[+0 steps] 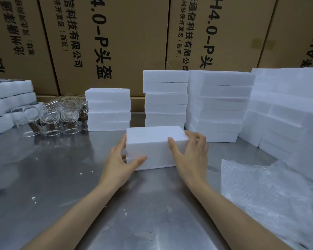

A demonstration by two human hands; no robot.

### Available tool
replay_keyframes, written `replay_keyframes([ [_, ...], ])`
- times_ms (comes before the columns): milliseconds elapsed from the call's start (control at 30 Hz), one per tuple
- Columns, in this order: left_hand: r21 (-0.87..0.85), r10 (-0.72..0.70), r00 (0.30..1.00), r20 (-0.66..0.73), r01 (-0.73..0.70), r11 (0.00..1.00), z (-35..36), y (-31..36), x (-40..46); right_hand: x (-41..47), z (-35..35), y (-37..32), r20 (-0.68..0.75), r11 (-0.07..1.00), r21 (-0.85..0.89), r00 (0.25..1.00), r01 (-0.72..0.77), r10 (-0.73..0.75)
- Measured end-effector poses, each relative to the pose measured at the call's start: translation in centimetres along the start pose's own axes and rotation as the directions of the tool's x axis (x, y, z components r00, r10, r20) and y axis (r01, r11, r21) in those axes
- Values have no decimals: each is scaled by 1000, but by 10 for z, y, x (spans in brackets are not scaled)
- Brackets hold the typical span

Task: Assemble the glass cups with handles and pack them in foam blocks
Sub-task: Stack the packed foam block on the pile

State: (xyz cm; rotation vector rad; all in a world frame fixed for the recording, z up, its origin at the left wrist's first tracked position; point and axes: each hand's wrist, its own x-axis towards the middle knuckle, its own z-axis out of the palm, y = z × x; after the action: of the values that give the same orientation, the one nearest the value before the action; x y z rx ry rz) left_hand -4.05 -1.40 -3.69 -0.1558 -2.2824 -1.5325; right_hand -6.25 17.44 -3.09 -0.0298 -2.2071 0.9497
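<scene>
Cartons (116,42) wall off the far edge of the worktop (61,177), and in front of them foam stacks (219,105) run from the middle of that edge to the right one, the tallest at the far right corner. A sheet of bubble wrap (269,192) lies along the right edge, nearer the person. At the far left the glass cups (61,114) stand in a cluster, some with dark handles fitted, between a low foam stack (108,110) and foam trays (9,100) at the left edge. The foam block (155,147) in play sits mid-worktop, just ahead of both hands, with its long axis running left to right, across the person's reach. The left hand (119,163) grasps its left end, thumb laid on the near face and fingers reaching round the end. The right hand (190,150) grasps the right end, thumb on the near face and fingers curled over the top far corner. Both are equally near, each holding one short end, so the block is spanned along its length. It looks like a closed pair of halves, though no seam shows clearly; it likely goes next to a stack. The cups lie well apart from the block, off to the left, so the left hand has the shorter way there.
</scene>
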Motion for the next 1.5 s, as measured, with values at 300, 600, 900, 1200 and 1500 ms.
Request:
replay_keyframes([
  [300, -51, -50, 997, -64, 47, 998, 43, -12, 59, 30, 23, 21, 40, 914, -377, 989, 146, -141],
  [600, 50, -64, 993, -99, 69, 996, 59, -24, 102, 59, 42, 37, 77, 838, -526, 989, 148, -127],
  [900, 47, -47, 997, -60, 50, 998, 62, -31, 123, 77, 55, 45, 70, 812, -571, 993, 122, -99],
  [1200, 31, -51, 998, -34, 52, 998, 65, -32, 131, 83, 60, 47, 64, 815, -570, 994, 107, -85],
  [1500, 57, -48, 999, -25, 50, 997, 67, -32, 131, 81, 62, 49, 72, 838, -536, 995, 98, -70],
])
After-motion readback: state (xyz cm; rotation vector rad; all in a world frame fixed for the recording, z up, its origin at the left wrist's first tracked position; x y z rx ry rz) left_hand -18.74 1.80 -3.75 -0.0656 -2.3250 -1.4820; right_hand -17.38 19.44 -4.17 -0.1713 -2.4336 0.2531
